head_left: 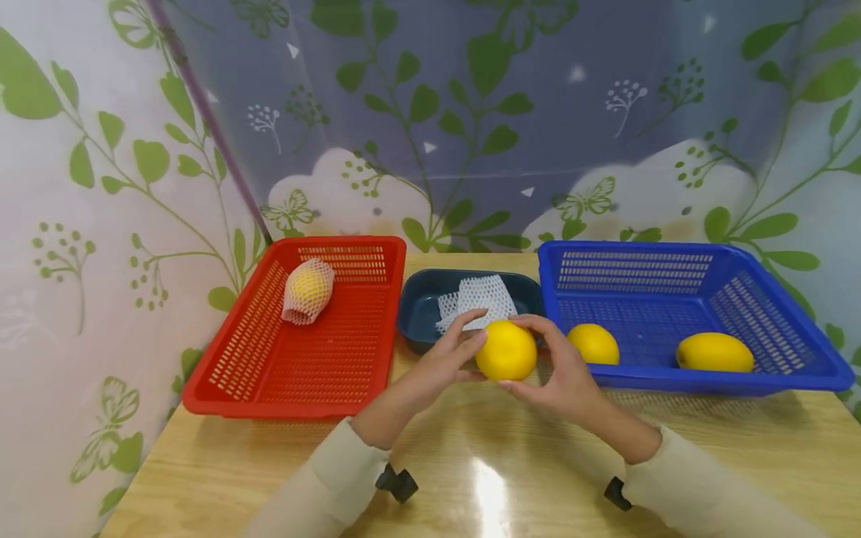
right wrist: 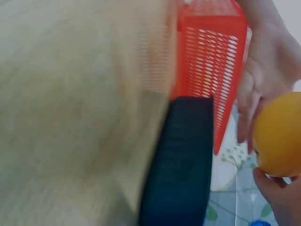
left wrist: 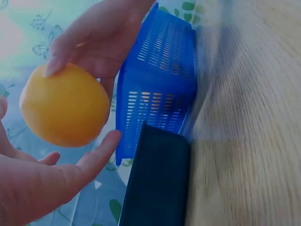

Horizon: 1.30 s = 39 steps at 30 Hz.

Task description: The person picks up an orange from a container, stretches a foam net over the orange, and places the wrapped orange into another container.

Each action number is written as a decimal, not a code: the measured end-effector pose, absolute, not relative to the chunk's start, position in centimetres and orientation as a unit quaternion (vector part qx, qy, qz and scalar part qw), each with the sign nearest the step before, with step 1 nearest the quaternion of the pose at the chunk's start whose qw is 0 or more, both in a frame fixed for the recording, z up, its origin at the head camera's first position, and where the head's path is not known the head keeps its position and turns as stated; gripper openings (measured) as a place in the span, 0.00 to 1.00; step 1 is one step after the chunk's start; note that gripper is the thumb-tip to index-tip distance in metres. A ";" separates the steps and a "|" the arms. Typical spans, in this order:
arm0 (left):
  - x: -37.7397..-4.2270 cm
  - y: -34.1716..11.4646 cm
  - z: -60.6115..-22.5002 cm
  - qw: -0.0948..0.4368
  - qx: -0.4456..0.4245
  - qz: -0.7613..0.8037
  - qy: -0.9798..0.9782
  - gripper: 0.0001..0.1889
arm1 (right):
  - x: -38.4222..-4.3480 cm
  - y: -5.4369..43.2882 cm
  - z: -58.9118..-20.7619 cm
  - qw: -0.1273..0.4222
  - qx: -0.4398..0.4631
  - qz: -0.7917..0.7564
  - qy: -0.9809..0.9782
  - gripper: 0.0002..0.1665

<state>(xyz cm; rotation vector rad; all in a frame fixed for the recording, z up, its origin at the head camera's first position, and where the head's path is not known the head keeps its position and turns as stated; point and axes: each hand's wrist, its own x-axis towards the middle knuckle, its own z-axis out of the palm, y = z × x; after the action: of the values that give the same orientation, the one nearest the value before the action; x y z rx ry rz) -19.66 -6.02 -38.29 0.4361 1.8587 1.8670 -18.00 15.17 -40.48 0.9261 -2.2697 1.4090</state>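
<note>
A smooth, round yellow-orange fruit (head_left: 507, 351) is held up over the front of the dark teal tub between both hands. My left hand (head_left: 440, 362) holds its left side, thumb against the skin. On the opposite side my right hand (head_left: 563, 377) grips it with thumb and fingers. The left wrist view shows the right thumb on the fruit (left wrist: 66, 106), while the left hand (left wrist: 51, 183) spreads its fingers close beside it. White foam netting sleeves (head_left: 487, 299) lie in the tub (head_left: 420, 295) behind the hands.
To the left, a red basket (head_left: 323, 373) contains one yellow fruit wrapped in a foam net (head_left: 309, 291). The blue basket (head_left: 639, 280) on the right contains a round yellow fruit (head_left: 593, 344) and a longer one (head_left: 715, 352). All stand on a wooden table (head_left: 464, 463) before a leaf-patterned curtain.
</note>
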 end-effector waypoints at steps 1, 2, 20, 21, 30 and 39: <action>-19.6 -6.3 -38.3 0.238 0.157 0.684 0.672 0.29 | -17.9 15.0 -40.8 0.167 0.334 0.488 -0.789 0.48; -19.5 -6.5 -38.4 0.242 0.157 0.685 0.669 0.29 | -17.9 14.8 -41.0 0.176 0.343 0.486 -0.785 0.49; -19.3 -7.1 -39.5 0.239 0.128 0.675 0.686 0.26 | -18.0 13.4 -42.3 0.223 0.404 0.449 -0.765 0.46; -19.3 -7.2 -39.5 0.236 0.126 0.677 0.686 0.26 | -18.1 13.5 -42.2 0.217 0.405 0.444 -0.769 0.47; -18.4 -7.4 -39.0 0.154 0.154 0.631 0.744 0.31 | -17.9 13.6 -40.3 0.027 0.304 0.587 -0.750 0.33; -16.8 -7.1 -38.3 -0.010 0.271 0.461 0.845 0.38 | -18.4 13.6 -38.2 -0.335 0.088 0.712 -0.610 0.51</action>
<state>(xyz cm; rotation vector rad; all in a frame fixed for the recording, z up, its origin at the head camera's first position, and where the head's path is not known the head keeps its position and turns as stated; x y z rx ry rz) -16.84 -7.14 -38.33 0.8581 2.6718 1.4568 -18.36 13.60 -38.23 0.3578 -2.4773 2.8928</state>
